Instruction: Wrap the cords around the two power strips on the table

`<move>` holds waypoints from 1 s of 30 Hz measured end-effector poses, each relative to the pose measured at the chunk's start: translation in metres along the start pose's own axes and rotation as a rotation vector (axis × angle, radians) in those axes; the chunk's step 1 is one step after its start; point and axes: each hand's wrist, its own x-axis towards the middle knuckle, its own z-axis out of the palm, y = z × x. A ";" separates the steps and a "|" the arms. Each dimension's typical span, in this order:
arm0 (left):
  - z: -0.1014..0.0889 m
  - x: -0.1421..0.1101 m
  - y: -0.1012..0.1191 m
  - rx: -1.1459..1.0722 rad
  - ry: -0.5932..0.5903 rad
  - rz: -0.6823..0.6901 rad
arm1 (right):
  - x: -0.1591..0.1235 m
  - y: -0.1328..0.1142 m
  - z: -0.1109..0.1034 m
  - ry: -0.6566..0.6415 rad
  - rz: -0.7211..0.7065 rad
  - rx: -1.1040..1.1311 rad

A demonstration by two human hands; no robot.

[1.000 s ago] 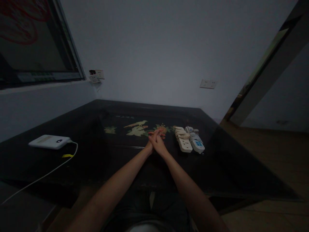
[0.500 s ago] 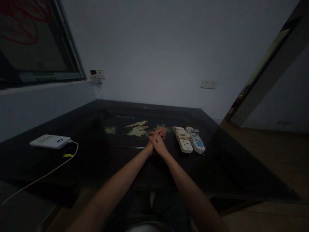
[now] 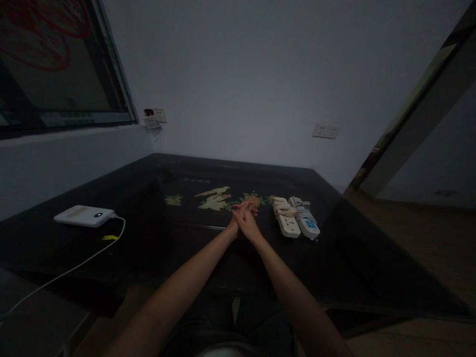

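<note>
Everything on my feed has slid slightly to the right since the earlier frame, so I take it that only the head camera has turned; the hands and the things around them keep their arrangement.

Largest is the dark bench [image 3: 357,258], pushed up against the pale wall [image 3: 238,74]. Over its middle I have the left hand [image 3: 234,224] and the right hand [image 3: 248,225] together, fingers laced, holding nothing but each other; I can't tell whether they press on the surface. To do this pose well, I judge, I'd keep the grip loose, wrists slack and elbows even, with the right hand clear of its neighbours.

At the left lies a white box [image 3: 84,216] with a pale cable [image 3: 89,259] plugged in. Just right of the hands are two power strips side by side, their cords wrapped round them: a white strip [image 3: 289,226] and, farther right, a blue-faced strip [image 3: 310,225].

As for writing, I find no brand I can read on the strips. The box has a tan patch and a dark round mark, both illegible. Smallest, some pale characters [image 3: 196,180] on the far part of the bench are too dim to read.
</note>
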 end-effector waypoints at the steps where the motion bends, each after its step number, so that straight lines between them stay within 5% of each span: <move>1: 0.000 0.000 0.001 -0.032 -0.008 -0.018 | 0.000 0.000 0.000 0.000 -0.001 0.001; 11: 0.000 0.009 -0.002 -0.284 -0.004 -0.168 | 0.001 0.002 0.000 -0.003 -0.001 0.016; 30: 0.000 0.010 -0.004 -0.447 0.024 -0.188 | 0.002 0.005 0.000 -0.016 0.005 0.036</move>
